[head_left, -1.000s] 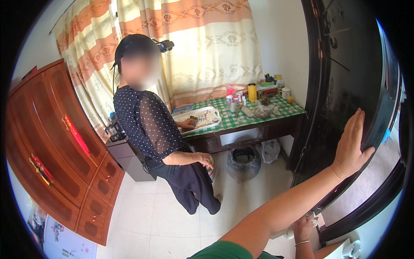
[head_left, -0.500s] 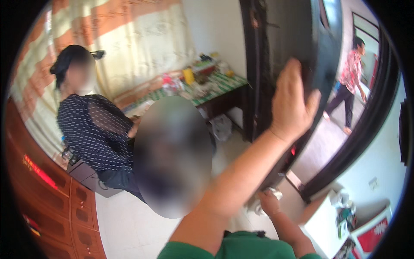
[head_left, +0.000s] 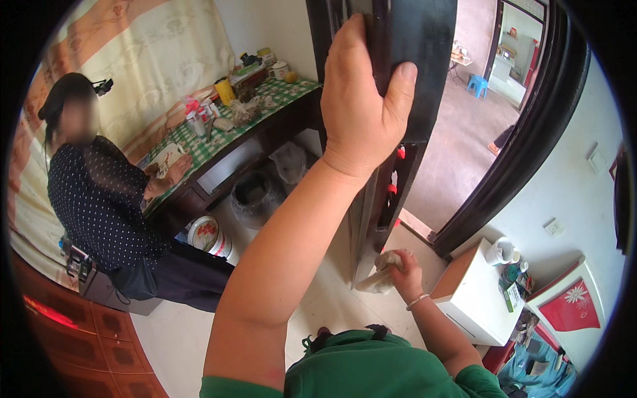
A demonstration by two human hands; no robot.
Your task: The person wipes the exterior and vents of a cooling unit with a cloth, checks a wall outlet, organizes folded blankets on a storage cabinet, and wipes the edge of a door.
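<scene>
A dark wooden door (head_left: 423, 86) stands ajar in front of me. High on its edge, my left hand (head_left: 361, 109) clasps it, thumb on one side and the other fingers along the other face. My right hand (head_left: 406, 275) is lower, near the door's bottom part, closed round a crumpled pale cloth (head_left: 378, 278). The cloth lies close against the door; I cannot tell whether it touches. Small red pieces (head_left: 392, 189) show along the door's narrow edge.
At left, a person (head_left: 99, 199) works at a table with a green checked cloth (head_left: 199, 149). Beneath it stand a dark round jar (head_left: 255, 199) and a white bucket (head_left: 211, 235). A white cabinet (head_left: 474, 292) is at right. Beyond the doorway stands a blue stool (head_left: 477, 85).
My view has turned, so the door and my left hand appear further left. The right hand and cloth show more clearly. The person walking beyond the doorway has mostly gone behind the frame.
</scene>
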